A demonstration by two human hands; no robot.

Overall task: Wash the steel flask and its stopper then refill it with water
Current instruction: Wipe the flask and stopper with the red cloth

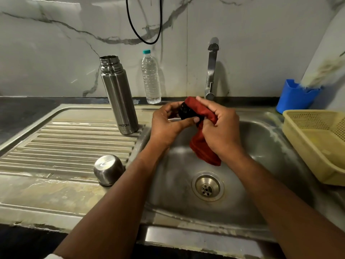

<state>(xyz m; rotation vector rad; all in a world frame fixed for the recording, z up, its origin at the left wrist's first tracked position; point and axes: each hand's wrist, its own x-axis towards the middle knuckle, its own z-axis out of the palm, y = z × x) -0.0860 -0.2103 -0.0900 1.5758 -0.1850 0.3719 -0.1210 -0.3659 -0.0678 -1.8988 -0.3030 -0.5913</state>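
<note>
The steel flask (119,96) stands upright and uncapped on the ribbed drainboard (65,146), left of the sink basin (261,146). Its steel cup lid (108,170) lies upside down nearer me on the drainboard. Over the basin, my left hand (168,122) grips the black stopper (185,111). My right hand (220,129) holds a red cloth (200,144) wrapped over the stopper's right side, so part of the stopper is hidden. The cloth's loose end hangs down into the basin.
A tap (211,70) rises behind the basin with no water running. A clear plastic bottle (151,77) with a teal cap stands by the wall. A blue tub (296,96) and a yellow basket (321,144) sit at the right. The drain (207,186) is open.
</note>
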